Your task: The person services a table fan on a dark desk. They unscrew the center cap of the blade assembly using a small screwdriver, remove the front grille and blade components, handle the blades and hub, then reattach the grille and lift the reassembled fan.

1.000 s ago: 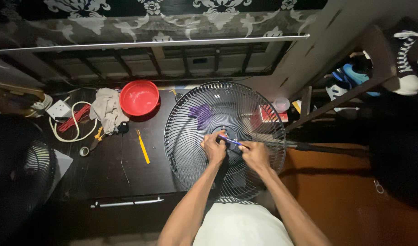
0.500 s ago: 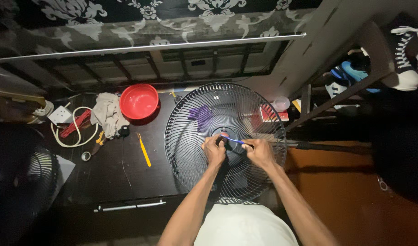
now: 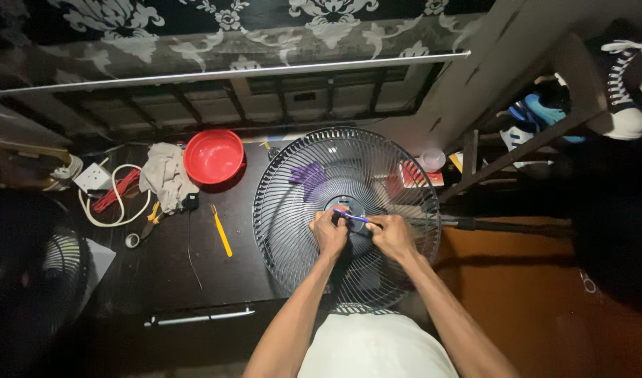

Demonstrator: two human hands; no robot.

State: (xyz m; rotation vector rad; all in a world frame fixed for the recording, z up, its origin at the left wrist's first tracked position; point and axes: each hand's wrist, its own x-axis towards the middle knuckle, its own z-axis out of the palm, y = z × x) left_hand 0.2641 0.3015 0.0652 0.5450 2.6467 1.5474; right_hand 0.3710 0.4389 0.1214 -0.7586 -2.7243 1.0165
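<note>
left hand (image 3: pixel 329 234): over the middle of the fan guard, fingers clenched around the near end of a thin blue tool, knuckles toward the camera.
right hand (image 3: pixel 389 236): just beside the left hand, on the right of the hub, fingers curled on the same tool; whether they pinch it or only steady it, cannot tell.
blue tool (image 3: pixel 354 218): a slim blue stick with an orange tip, lying almost level between the two hands, tip pointing left at the hub.
fan guard (image 3: pixel 293 189): a round dark wire grille lying flat on the right part of the bench, reaching past its near edge; purple blades show through the wires at upper left.
hub (image 3: pixel 344 204): round dark centre disc of the grille, just above the hands, with the tool's tip at it.
bench (image 3: pixel 160 280): dark top with a pale metal handle bar along the near front.
red bowl (image 3: pixel 214 156): left of the fan, near the back edge, apart from the grille.
grey rag (image 3: pixel 165 175): crumpled, touching the bowl's left side.
yellow tool (image 3: pixel 221 230): thin, lying aslant between rag and fan, well clear of both hands.
white cable (image 3: pixel 100 210): looped at the far left around some red wire, beside a white plug block.
shoes (image 3: pixel 545 112): on a rack at right.
</note>
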